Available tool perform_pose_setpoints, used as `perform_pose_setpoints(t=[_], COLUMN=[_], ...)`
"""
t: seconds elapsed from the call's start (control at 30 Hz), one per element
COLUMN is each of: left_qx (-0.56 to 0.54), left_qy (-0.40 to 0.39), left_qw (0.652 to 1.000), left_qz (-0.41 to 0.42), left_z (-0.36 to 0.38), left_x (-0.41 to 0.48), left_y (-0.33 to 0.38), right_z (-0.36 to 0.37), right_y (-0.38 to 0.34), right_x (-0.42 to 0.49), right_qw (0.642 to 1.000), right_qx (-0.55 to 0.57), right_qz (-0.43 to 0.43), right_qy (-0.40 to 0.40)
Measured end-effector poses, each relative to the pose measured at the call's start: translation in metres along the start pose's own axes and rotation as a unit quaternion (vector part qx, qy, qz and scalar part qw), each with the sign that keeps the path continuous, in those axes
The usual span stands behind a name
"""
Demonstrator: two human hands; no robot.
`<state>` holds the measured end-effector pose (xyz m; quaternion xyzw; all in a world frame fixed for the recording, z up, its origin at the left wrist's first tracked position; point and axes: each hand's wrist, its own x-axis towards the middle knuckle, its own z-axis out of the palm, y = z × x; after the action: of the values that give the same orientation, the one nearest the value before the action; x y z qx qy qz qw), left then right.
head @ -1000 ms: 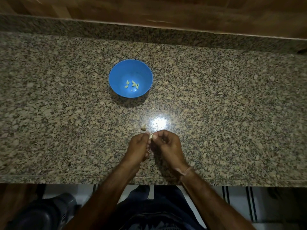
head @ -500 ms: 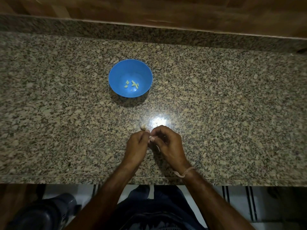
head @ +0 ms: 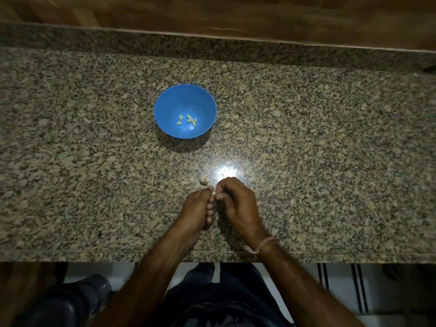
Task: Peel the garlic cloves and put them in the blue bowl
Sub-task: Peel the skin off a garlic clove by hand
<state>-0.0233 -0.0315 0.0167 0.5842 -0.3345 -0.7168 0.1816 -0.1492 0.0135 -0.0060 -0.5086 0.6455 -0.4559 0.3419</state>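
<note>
Garlic clove (head: 213,193): held just above the granite countertop (head: 330,161), near its front edge, pinched between both hands. It is mostly covered by the fingertips, and whether skin remains on it cannot be told. Left hand (head: 197,210): thumb and forefinger closed on the clove from the 9 o'clock side, the other fingers curled under. Right hand (head: 237,202): fingers curled, thumb and forefinger gripping the same clove from the 3 o'clock side. A pale thread band (head: 262,244) sits on the right wrist. Loose garlic piece (head: 204,180): lies on the counter just beside the fingertips, at 11 o'clock from the held clove, not touching either hand. Bright glare (head: 226,172): on the stone at 1 o'clock from the clove. Blue bowl (head: 162,100): stands upright on the counter at 11 o'clock from the hands, well apart from them. It holds several peeled cloves (head: 188,120), grouped on its bottom. Wooden panel (head: 212,15): runs along the far side at 12 o'clock, behind the raised granite strip. Dark rounded object (head: 70,303): below the counter edge at 7 o'clock, too dim to identify.
</note>
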Motion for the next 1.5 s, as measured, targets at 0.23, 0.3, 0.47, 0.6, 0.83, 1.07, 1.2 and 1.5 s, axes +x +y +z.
perform_pose_setpoints(t=[0.23,0.3,0.47,0.6,0.83,1.07,1.2,1.5], left_qx=[0.067,0.07,0.144,0.193,0.207,0.157,0.143,0.221], left_qy=[-0.02,-0.018,0.04,0.066,0.075,0.064,0.073,0.091], left_qw=[0.996,0.995,0.975,0.961,0.957,0.969,0.971,0.943], left_qz=[0.057,0.07,0.165,0.188,0.187,0.179,0.179,0.231], left_z=[-0.013,-0.014,-0.013,-0.014,-0.013,-0.012,-0.01,-0.011], left_x=[0.009,0.008,0.005,0.004,0.001,-0.003,-0.004,-0.006], left_y=[0.0,0.0,0.001,0.001,0.006,0.007,0.007,0.009], right_z=[-0.004,-0.007,-0.004,-0.005,-0.009,-0.009,-0.009,-0.015], right_y=[-0.003,-0.004,-0.007,-0.007,-0.003,-0.003,-0.001,-0.005], right_x=[-0.004,-0.001,0.0,-0.002,0.0,-0.002,-0.003,-0.001], right_qw=[0.964,0.964,0.964,0.976,0.981,0.958,0.963,0.982], right_qx=[0.222,0.217,0.216,0.168,0.142,0.219,0.2,0.147], right_qz=[0.146,0.152,0.154,0.137,0.129,0.179,0.175,0.12], right_qy=[-0.015,-0.012,0.016,0.028,0.031,0.046,0.04,0.004])
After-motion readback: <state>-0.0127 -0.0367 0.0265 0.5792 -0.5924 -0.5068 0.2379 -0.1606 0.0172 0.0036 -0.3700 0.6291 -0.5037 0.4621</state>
